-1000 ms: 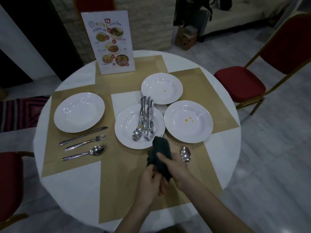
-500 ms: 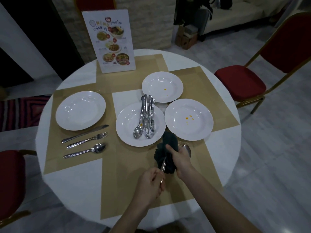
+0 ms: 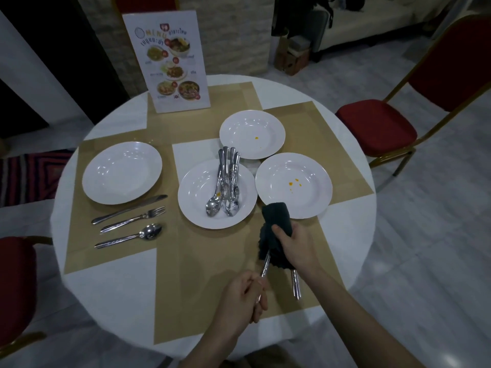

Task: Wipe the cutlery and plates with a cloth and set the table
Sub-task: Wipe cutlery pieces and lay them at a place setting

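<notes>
Lower centre: left hand [image 3: 243,297] fingers curled round utensil handle [image 3: 264,269]; long axis runs up-right into dark cloth [image 3: 275,232], gripped by right hand [image 3: 297,244]. Spoon handle [image 3: 295,286] on counter just beside.

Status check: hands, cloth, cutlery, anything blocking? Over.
Left hand grips utensil handle; right hand clamps dark cloth round its far end. Spoon handle lies under the right wrist. Nothing blocking.

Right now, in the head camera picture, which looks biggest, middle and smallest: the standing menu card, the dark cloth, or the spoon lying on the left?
1. Standing white menu card: largest.
2. Dark green cloth, bunched in the right hand: middle, though nearer the camera.
3. Shiny metal spoon: smallest, long but thin.
</notes>
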Motion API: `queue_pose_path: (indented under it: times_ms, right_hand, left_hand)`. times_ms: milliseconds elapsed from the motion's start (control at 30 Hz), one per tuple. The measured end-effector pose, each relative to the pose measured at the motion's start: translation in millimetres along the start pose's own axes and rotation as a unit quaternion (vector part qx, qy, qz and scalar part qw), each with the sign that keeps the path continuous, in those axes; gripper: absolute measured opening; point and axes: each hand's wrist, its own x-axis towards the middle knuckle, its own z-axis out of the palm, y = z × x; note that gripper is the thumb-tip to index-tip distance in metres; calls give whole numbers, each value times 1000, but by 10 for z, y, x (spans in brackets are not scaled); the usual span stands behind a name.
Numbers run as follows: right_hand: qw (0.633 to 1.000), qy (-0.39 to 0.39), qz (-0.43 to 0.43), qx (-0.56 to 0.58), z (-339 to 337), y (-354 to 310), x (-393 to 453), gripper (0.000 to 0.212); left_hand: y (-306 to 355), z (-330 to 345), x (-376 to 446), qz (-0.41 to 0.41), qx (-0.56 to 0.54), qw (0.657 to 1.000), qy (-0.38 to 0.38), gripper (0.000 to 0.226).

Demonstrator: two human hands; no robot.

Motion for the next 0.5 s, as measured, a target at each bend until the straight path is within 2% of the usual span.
queue_pose_path:
  times_ms: [133,200,300,433,500]
  right_hand:
    - [992,129,15,-8,-318,141,-11,18]
    - [987,162,7,-1,-494,230,-66,16]
    - [985,166,20,39,-649,375,-199,11]
    - [982,150,54,102,-720,570,-347,13]
    - [980,145,63,117,-727,622,-401,13]
  left_hand:
    - [-163,83,-30,-5,-1,1000,-23,22]
    - [-261,62,28,-21,-32,999,28,22]
    - [-418,25,276,-35,-10,994,105,21]
    - [-536,149,584,-26,84,991,97,28]
    - [-585,234,678,-28,97,989,107,23]
